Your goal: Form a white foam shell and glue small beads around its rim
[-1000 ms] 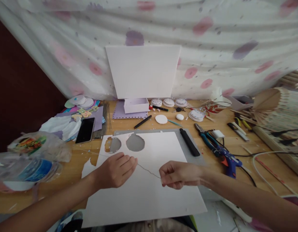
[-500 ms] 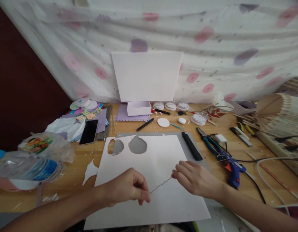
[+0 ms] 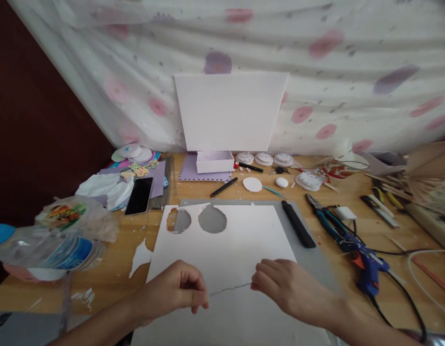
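A thin grey twisted wire (image 3: 230, 289) stretches between my two hands above a white board. My left hand (image 3: 184, 290) pinches one end between thumb and fingers. At the other end, the fingertips of my right hand (image 3: 280, 283) are closed on the wire, with the exact grip hidden behind the knuckles. Beneath them the white board (image 3: 240, 250) lies on a grey cutting mat (image 3: 309, 262). Two rounded holes are cut near its far left corner. A white scrap (image 3: 140, 257) lies left of the board.
Right of the mat lie a black cutter-like tool (image 3: 298, 225), pliers (image 3: 325, 216) and a blue glue gun (image 3: 370, 266) with its cord. To the left are a plastic bottle (image 3: 52, 252) and a phone (image 3: 139, 195). A white panel (image 3: 231, 113) stands behind a small box (image 3: 215, 162).
My hands have moved a little lower and farther apart, so the wire is straighter and closer to level. The whole view has shifted slightly, with the table things farther right.
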Action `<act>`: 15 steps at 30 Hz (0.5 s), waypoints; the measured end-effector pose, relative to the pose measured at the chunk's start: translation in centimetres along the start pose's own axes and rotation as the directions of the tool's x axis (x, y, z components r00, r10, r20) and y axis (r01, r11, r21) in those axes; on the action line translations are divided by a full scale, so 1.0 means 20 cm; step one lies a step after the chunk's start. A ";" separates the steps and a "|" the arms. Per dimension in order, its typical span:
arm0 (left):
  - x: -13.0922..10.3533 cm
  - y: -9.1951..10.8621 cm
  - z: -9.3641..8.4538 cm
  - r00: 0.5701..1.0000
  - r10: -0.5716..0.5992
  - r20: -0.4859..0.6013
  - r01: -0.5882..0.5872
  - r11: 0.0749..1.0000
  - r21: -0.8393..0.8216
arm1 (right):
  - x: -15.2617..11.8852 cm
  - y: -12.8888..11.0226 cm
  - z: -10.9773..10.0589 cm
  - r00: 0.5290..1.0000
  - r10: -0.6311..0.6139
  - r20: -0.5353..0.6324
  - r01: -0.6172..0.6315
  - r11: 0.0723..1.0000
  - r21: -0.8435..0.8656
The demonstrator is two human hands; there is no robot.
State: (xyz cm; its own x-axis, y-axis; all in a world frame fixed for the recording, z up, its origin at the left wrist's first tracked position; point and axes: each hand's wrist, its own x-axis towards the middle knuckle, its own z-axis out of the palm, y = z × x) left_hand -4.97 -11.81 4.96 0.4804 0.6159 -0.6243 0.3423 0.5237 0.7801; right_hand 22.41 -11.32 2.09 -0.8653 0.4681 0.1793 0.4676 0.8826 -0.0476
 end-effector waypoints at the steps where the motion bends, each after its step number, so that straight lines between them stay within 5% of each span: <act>1: -0.01 -0.01 -0.01 1.000 -0.018 0.003 0.018 0.999 -0.026 | 0.01 0.00 0.00 1.000 -0.020 0.019 0.020 1.000 -0.001; 7: 0.02 -0.06 -0.06 0.987 -0.159 0.015 0.159 0.965 -0.209 | 0.07 0.00 0.01 0.988 -0.151 -0.015 0.148 0.980 -0.133; 15: 0.11 -0.13 -0.05 0.933 -0.303 0.192 0.357 0.838 -0.413 | 0.09 0.08 -0.02 0.938 -0.316 -0.146 0.285 0.938 -0.195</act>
State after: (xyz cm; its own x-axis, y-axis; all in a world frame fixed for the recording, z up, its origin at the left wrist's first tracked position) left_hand -5.58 -11.25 1.63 0.4997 0.3029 -0.8115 0.1250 0.9019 0.4135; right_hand 21.58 -9.08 2.66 -0.9324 0.1540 0.3269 0.2270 0.9535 0.1982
